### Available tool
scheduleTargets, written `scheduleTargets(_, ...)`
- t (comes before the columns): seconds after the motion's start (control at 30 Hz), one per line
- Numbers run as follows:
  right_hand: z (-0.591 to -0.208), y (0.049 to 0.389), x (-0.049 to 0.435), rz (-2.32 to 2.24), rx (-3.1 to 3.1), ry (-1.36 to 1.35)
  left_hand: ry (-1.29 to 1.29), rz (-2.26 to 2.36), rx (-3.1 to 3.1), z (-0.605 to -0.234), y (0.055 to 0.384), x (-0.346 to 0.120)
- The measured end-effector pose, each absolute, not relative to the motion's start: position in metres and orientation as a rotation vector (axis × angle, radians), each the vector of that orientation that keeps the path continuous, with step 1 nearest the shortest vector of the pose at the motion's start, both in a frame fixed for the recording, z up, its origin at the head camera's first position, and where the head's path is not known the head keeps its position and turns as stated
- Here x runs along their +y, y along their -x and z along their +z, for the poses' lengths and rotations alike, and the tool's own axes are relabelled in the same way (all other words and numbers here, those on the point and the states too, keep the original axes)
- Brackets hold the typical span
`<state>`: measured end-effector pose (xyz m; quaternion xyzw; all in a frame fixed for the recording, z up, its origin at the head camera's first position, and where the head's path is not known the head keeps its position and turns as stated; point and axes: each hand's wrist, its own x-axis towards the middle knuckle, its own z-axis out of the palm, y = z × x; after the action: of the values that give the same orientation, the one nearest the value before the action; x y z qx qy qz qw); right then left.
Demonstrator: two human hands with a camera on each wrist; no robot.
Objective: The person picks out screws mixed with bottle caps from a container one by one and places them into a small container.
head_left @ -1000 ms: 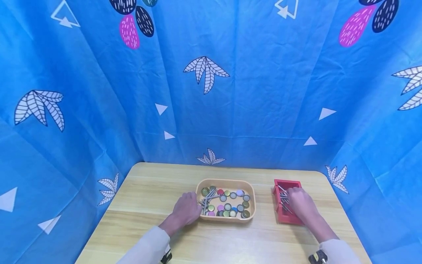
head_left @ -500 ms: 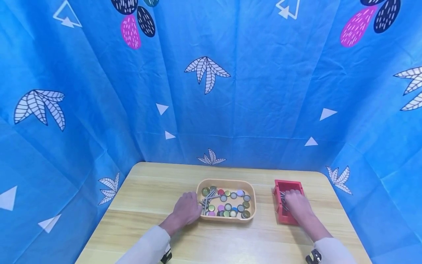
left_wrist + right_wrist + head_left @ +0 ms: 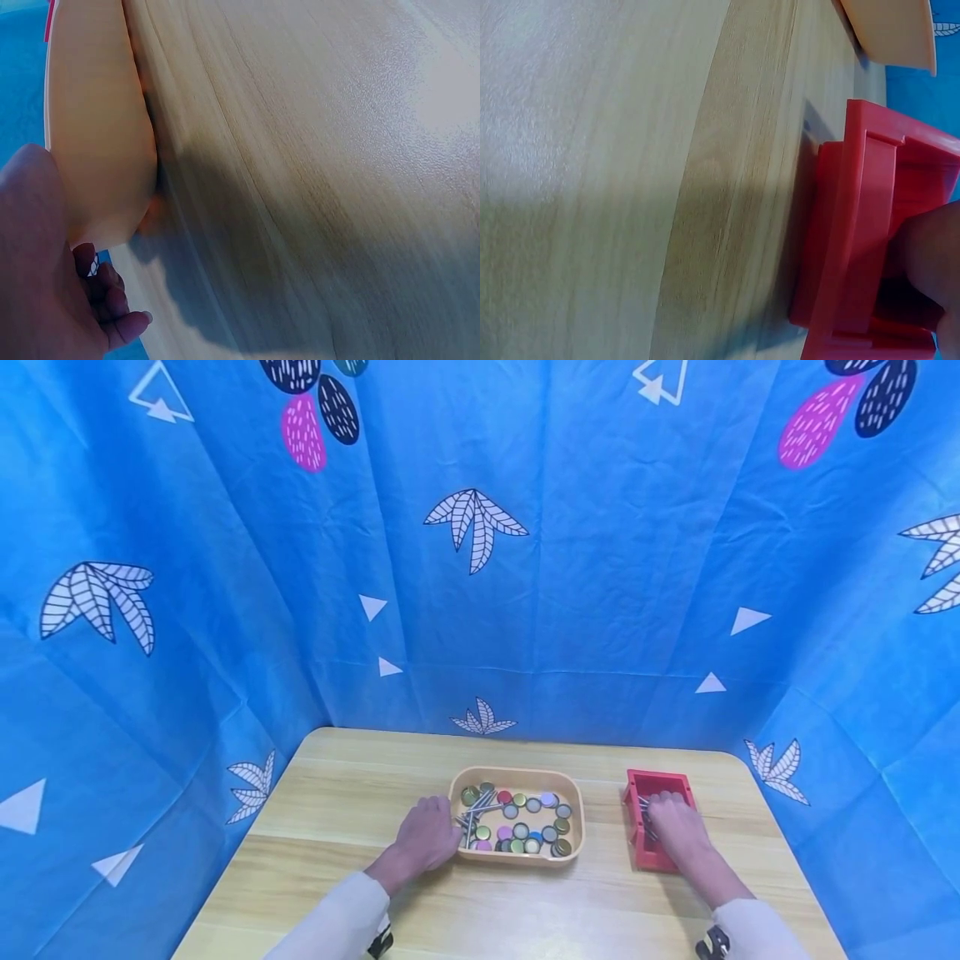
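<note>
At the left end of a beige oval tray, my left hand grips the rim; in the left wrist view its thumb lies at the edge of the tray's wall. Inside are several bottle caps in mixed colours and slim silvery nail-like pieces heaped at the left. My right hand reaches down into a red open bin, where more nail-like pieces show beside it. The bin's wall hides the right fingertips, so I cannot tell what they hold.
Both containers stand on a light wood table, with a gap between them. A blue patterned curtain surrounds the table at the back and sides.
My right hand has moved slightly left within the red bin over the second and then stayed nearly still. The left hand keeps its grip on the tray.
</note>
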<state>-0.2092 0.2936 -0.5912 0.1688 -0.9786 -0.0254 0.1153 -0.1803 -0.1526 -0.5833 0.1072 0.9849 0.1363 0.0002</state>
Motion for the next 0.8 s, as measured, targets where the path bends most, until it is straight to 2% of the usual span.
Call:
scheduleTargets(0.27, -0.586, 0.212, 0.295, -0.056, -2.851, -0.502, -0.330, 0.446, 3.086, -0.582, 0.180, -0.153)
scheduleTargets(0.53, -0.568, 0.213, 0.288, -0.020, -2.765, -0.446, -0.332, 0.456, 3.097, -0.581, 0.180, -0.152)
scheduleTargets(0.8, -0.550, 0.217, 0.271, 0.080, -2.644, -0.501, -0.331, 0.442, 3.093, -0.584, 0.181, -0.153)
